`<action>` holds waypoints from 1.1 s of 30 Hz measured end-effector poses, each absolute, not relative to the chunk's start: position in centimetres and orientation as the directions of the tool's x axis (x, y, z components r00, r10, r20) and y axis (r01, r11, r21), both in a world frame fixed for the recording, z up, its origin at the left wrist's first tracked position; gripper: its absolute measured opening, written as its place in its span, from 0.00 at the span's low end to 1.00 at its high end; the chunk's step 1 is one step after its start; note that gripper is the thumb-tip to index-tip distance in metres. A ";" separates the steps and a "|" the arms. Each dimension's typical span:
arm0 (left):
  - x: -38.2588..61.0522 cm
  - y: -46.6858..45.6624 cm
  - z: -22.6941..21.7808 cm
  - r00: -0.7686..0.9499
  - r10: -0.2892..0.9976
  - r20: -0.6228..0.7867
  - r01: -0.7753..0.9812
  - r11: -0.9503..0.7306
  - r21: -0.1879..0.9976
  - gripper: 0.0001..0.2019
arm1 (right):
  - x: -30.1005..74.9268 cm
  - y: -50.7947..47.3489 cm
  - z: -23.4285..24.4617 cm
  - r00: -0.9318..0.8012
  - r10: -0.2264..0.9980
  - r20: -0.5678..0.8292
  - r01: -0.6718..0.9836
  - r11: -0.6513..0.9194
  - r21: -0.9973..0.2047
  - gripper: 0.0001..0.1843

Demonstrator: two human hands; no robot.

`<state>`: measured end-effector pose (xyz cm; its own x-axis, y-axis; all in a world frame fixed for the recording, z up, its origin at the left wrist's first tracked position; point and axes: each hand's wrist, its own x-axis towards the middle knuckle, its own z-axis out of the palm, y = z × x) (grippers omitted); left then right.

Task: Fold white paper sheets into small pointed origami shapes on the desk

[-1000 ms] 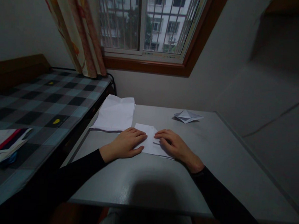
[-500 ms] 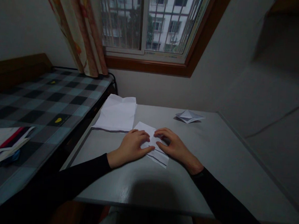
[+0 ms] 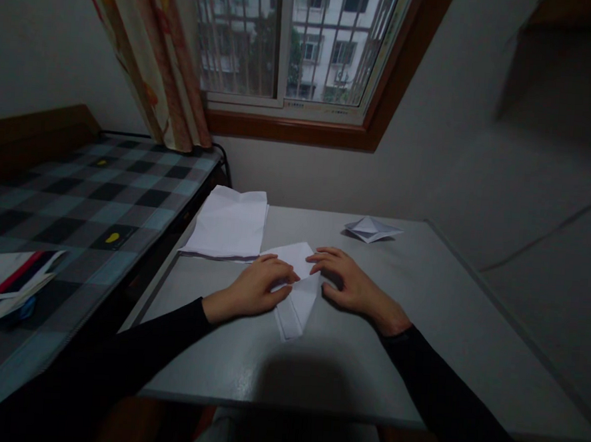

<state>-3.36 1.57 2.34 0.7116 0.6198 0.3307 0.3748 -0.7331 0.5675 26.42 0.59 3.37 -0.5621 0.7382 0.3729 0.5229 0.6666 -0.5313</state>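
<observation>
A partly folded sheet of white paper (image 3: 297, 308) lies on the table between my hands, one flap turned down toward me and its far part lying flat. My left hand (image 3: 256, 288) rests over its left side, thumb and fingertips closed on the paper by the fold. At the right edge, my right hand (image 3: 346, 282) has its fingers curved and its thumb held apart, the fingertips touching the paper near the flap's corner. Farther back on the right sits a folded paper boat (image 3: 372, 229).
A stack of white paper (image 3: 230, 224) lies at the back left of the pale table (image 3: 366, 372). Left of the table is a bed with a checked cover (image 3: 141, 198), with some printed papers (image 3: 6, 277) on it. A wall and a window (image 3: 286, 47) stand behind the table.
The paper has turned between my hands, its striped, layered near end swinging from lower right to lower left. A flap now slants across it. My right hand has shifted slightly right.
</observation>
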 end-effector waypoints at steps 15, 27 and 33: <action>-5.4 2.5 3.7 0.576 0.735 0.357 0.401 -0.635 0.660 0.11 | 27.1 1.1 2.3 -0.531 0.737 0.418 0.557 0.676 -0.483 0.28; -6.2 3.5 4.2 0.319 0.860 0.398 0.345 -0.496 0.797 0.10 | 28.8 1.0 3.3 -0.315 0.821 0.476 0.650 0.552 -0.522 0.09; -6.2 4.1 3.9 0.252 0.899 0.358 0.214 -0.413 0.885 0.12 | 28.1 1.0 3.4 0.088 0.938 0.334 0.293 0.296 -0.909 0.22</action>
<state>-6.25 4.13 3.93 0.2524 0.8990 0.3578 0.2144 -0.4125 0.8853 28.05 1.03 3.42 0.0880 0.9384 0.3340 0.2926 0.2962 -0.9092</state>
